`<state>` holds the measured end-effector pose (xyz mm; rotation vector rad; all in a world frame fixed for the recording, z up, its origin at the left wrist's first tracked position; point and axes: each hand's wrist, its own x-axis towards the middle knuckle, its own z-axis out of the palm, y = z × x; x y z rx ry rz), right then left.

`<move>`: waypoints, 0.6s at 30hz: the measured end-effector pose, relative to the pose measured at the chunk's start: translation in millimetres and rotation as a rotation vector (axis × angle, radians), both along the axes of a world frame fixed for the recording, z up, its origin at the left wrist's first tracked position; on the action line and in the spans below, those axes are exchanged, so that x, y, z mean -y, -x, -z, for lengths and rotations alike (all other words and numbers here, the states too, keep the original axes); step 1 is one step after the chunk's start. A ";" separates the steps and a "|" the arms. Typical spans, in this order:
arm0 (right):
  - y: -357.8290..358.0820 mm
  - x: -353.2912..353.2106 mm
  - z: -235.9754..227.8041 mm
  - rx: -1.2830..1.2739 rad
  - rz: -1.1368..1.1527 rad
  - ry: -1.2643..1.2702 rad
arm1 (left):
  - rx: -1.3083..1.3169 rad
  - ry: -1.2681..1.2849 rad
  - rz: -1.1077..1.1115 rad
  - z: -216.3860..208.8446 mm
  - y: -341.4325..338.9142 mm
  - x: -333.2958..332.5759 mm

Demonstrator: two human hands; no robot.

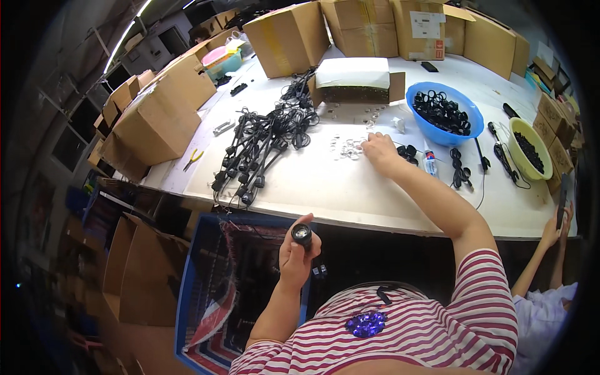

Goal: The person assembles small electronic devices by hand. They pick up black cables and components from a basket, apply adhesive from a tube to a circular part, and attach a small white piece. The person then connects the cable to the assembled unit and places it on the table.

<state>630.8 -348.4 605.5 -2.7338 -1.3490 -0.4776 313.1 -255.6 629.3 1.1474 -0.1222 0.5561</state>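
Note:
In my left hand (294, 264), below the table's front edge, is a black cylindrical lamp head (302, 235), its round clear front facing up. The fingers are wrapped round it. My right hand (380, 154) reaches over the table to the small clear round lenses (345, 149). Its fingers are bent down and drawn together at the edge of that group; what they pinch is hidden. Left of the lenses lies a tangled heap of black cables with lamp heads (265, 147). Small black rings (407, 152) and a white-and-blue tube (430, 162) lie beside my right wrist.
A blue bowl of black rings (475, 128) and a yellow-green bowl of small black parts (547, 165) stand to the right. An open carton (353, 74) sits behind the lenses. Yellow-handled pliers (195, 159) lie at left. Cardboard boxes (284, 40) line the back. Another person's hands (556, 226) show at far right.

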 end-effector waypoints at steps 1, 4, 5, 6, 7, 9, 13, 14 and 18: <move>1.1 -1.5 -1.3 0.000 -0.014 -0.043 | -0.039 -0.012 0.027 5.3 1.7 -4.6; -1.2 -2.6 1.1 0.038 -0.012 -0.044 | -0.044 -0.024 0.045 10.7 -0.6 -0.6; 0.3 -0.4 0.7 0.058 -0.030 -0.050 | -0.051 0.005 0.029 12.2 -0.1 4.4; 1.0 2.1 -1.3 0.079 -0.046 -0.056 | -0.054 -0.015 0.021 13.9 -1.6 4.7; -0.2 3.7 -3.1 0.099 -0.060 -0.061 | -0.058 -0.035 0.015 15.4 -7.3 3.1; -5.1 8.8 -2.8 0.029 -0.038 -0.144 | -0.079 -0.049 -0.029 19.0 -14.9 9.7; 40.6 29.7 -26.7 -0.771 -0.150 -0.410 | -0.165 -0.075 0.015 26.0 -17.9 10.2; 55.4 38.5 -30.4 -0.879 -0.168 -0.340 | -0.187 -0.076 0.046 28.4 -18.1 10.9; 77.1 60.0 -6.0 -0.821 -0.112 -0.312 | -0.139 -0.034 0.120 40.0 -29.0 25.2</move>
